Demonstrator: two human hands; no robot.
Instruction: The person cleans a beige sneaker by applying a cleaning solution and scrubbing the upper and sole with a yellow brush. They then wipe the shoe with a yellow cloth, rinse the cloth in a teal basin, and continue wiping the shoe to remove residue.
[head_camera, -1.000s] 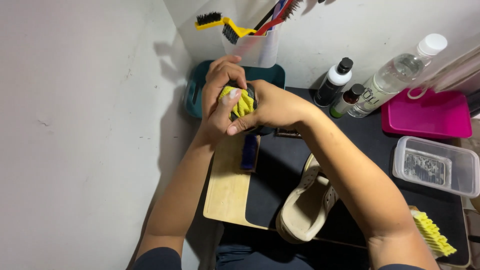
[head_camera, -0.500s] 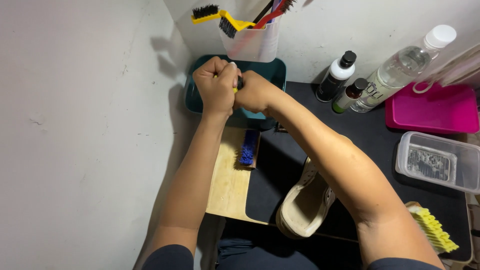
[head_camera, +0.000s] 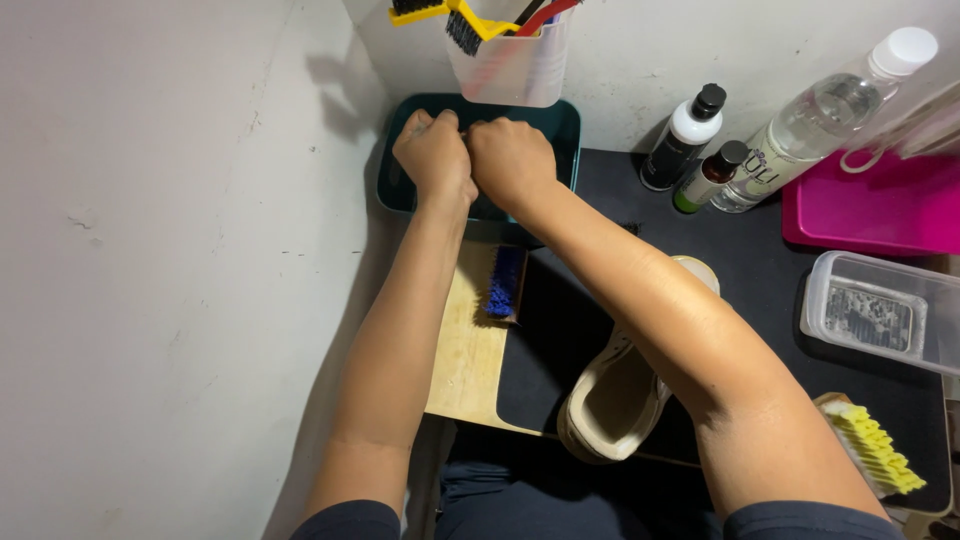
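My left hand (head_camera: 435, 150) and right hand (head_camera: 512, 160) are both closed into tight fists, pressed knuckle to knuckle. I cannot tell if anything is inside them, because the fingers hide it. They hover just over the basin (head_camera: 568, 128), which sits in the corner against the wall.

I judge this basin is light, stiff plastic, maybe slippery if it is wet. The best hold is on its rim, at two opposite sides. It is dark teal and rectangular with rounded corners, and its inside is mostly covered by my fists.

Behind the basin stands a clear cup of brushes (head_camera: 505, 65). In front of the basin lies a blue brush (head_camera: 505, 282) on a wooden board (head_camera: 465, 350), and further in front a pale shoe (head_camera: 615, 400).
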